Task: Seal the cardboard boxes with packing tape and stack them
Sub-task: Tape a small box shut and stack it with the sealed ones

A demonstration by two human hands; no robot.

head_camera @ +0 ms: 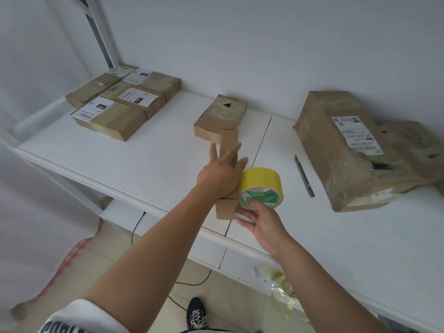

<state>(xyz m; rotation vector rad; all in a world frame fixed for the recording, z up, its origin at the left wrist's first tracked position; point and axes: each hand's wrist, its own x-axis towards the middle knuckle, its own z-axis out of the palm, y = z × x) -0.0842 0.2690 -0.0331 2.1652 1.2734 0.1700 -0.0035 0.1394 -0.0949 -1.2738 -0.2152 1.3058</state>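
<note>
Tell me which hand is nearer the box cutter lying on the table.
Right. The right hand grips the yellow tape roll just left of the box cutter; the left hand lies farther left.

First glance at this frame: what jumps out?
The bright yellow roll of packing tape at the front middle of the white table, gripped by the right hand. Beside it, the left hand lies flat on a long narrow cardboard box. At right sits a big torn brown parcel; far left, labelled brown boxes.
</note>
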